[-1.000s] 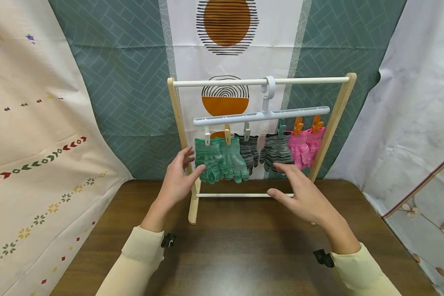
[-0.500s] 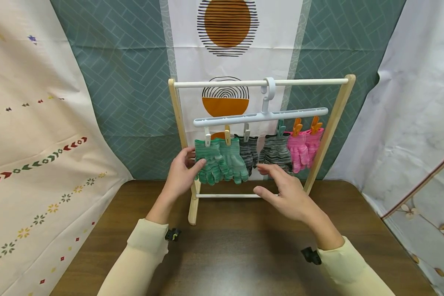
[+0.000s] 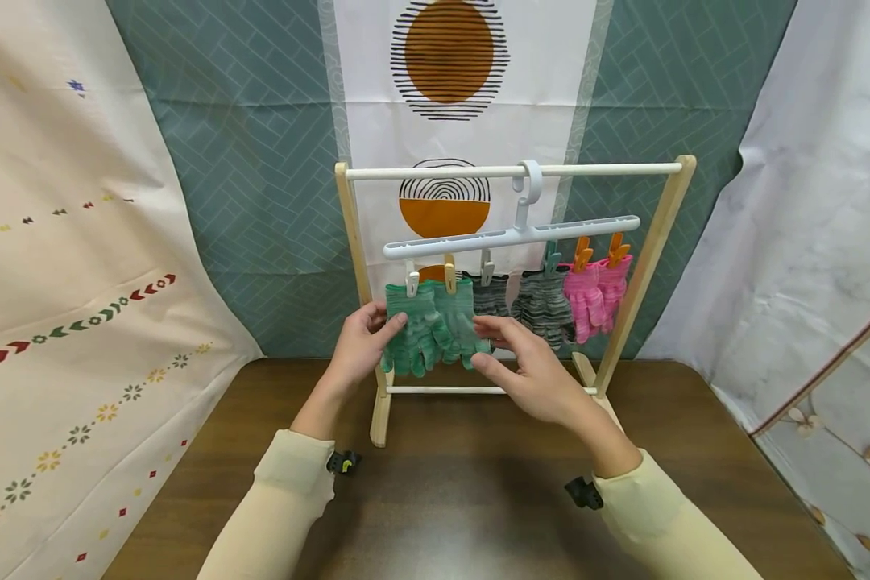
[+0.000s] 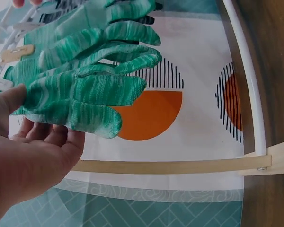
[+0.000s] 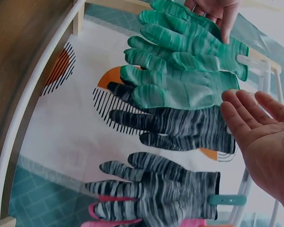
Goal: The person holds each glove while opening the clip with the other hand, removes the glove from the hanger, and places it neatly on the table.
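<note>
Two green striped knit gloves hang side by side by their cuffs, one from a white clothespin (image 3: 412,282) and one from a yellow clothespin (image 3: 449,278). With thumb in front and fingers behind, my left hand (image 3: 358,342) pinches the left green glove (image 4: 80,92) by its outer side near the cuff. My right hand (image 3: 532,370) has its fingers extended, fingertips right at the edge of the other green glove (image 5: 184,90). Beside them hang a black-grey glove (image 5: 189,125), another grey striped glove (image 5: 170,191) and two pink gloves (image 3: 587,298).
A pale blue hanger (image 3: 507,238) hooks over the top bar of a small wooden rack (image 3: 652,274), which stands on a brown table (image 3: 449,499). Orange clothespins (image 3: 582,254) and a teal clothespin (image 5: 227,199) hold gloves. Patterned cloths (image 3: 261,161) surround the table.
My right hand has moved left, from in front of the grey gloves to the right green glove's edge. My left hand has closed in on the left green glove, and the green gloves have shifted slightly.
</note>
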Motion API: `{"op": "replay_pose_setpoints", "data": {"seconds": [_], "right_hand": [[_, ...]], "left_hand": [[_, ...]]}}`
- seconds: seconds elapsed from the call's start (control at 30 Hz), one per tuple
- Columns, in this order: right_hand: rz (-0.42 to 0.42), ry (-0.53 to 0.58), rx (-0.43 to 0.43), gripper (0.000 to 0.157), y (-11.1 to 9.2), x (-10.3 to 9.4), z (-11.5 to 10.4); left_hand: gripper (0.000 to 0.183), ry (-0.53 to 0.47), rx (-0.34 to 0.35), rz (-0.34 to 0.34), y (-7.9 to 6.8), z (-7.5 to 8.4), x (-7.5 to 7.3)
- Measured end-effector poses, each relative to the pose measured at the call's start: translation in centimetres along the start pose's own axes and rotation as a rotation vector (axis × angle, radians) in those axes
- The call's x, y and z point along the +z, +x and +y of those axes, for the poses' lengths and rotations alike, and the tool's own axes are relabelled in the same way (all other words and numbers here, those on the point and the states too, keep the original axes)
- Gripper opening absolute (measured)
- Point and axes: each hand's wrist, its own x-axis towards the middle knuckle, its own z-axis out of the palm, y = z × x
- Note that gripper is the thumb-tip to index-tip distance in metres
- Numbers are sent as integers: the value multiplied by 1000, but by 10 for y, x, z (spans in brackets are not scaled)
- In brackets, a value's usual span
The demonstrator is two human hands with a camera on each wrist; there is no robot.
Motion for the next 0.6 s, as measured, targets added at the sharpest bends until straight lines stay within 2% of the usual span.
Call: {"op": "replay_pose_setpoints", "data": {"seconds": [0.3,0.6], "right_hand": [[13,62,-17,63,16,7,-4],[44,100,-31,58,39,17,-12]], "left_hand": [[39,-140,-69,-93,-4,4,-1],[42,-249,-78,-159,-14,8,-3]]}}
